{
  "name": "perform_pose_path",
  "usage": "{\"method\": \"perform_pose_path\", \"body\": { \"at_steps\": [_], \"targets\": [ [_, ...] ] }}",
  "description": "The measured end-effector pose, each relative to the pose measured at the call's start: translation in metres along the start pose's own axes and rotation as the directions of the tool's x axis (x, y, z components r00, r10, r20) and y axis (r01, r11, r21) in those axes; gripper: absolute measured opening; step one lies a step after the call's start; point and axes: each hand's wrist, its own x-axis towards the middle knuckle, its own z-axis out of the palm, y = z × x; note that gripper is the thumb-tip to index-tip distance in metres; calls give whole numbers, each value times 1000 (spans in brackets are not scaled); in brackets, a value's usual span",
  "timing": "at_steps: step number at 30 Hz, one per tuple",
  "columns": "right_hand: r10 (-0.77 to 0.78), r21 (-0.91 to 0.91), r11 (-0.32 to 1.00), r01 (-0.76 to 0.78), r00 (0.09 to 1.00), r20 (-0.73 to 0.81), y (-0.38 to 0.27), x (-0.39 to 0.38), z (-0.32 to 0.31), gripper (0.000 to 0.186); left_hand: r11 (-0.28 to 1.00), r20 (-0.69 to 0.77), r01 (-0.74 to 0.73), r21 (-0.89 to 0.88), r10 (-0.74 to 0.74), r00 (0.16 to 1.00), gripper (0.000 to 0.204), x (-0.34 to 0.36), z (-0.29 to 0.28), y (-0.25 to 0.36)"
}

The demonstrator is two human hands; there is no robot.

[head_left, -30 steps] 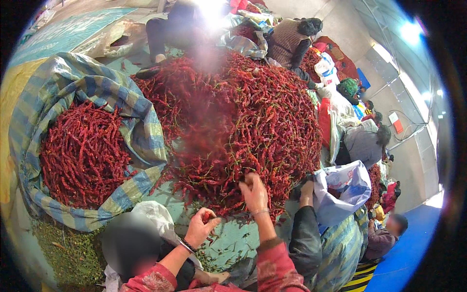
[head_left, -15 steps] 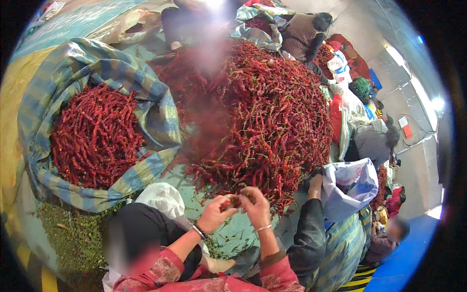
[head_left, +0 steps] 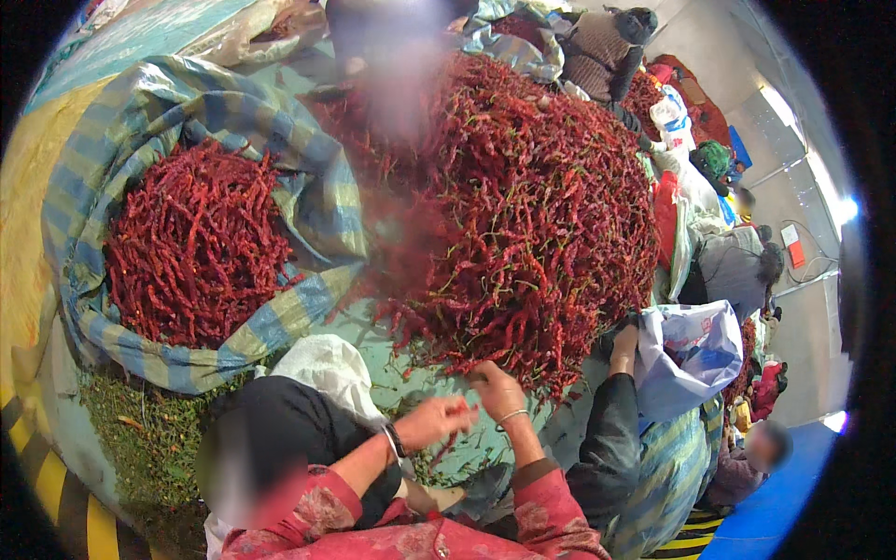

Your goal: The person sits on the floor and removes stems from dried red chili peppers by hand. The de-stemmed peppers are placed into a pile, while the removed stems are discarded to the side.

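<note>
A big heap of dried red chili peppers (head_left: 523, 215) spreads in front of me. My left hand (head_left: 431, 422) is closed, with a red bit of chili pepper (head_left: 457, 408) showing at its fingers. A little ahead and to the right, my right hand (head_left: 501, 390) reaches to the heap's near edge, its fingers curled together among the peppers. What its fingertips hold, if anything, is hidden. The two hands are apart. Both forearms wear red patterned sleeves, and each wrist has a bracelet.
To the left, a blue-and-cream checked sack (head_left: 322, 289) is full of red peppers. Green stems (head_left: 140, 439) lie piled below it. A person in a black cap (head_left: 280, 420) is close at left. A white bag (head_left: 691, 373) stands at right, beside a dark-sleeved arm. Several people sit farther off.
My hands have drawn apart from where they met. The right hand has moved to the heap's near edge; the left has shifted slightly right and closer to me. The view has shifted a little.
</note>
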Motion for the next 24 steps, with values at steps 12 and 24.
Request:
{"method": "perform_pose_path", "body": {
  "at_steps": [12, 24],
  "targets": [
    [92, -2, 996, -93, 995, -36, -41, 49, 51, 28, 978, -834, -205, 23, 132, 536, 34, 20, -34, -18],
    [-462, 251, 885, 393, 809, 363, -56, -50, 14, 9, 959, -570, 187, 212, -34, 821, 48, 5, -18, -22]
  ]
}}
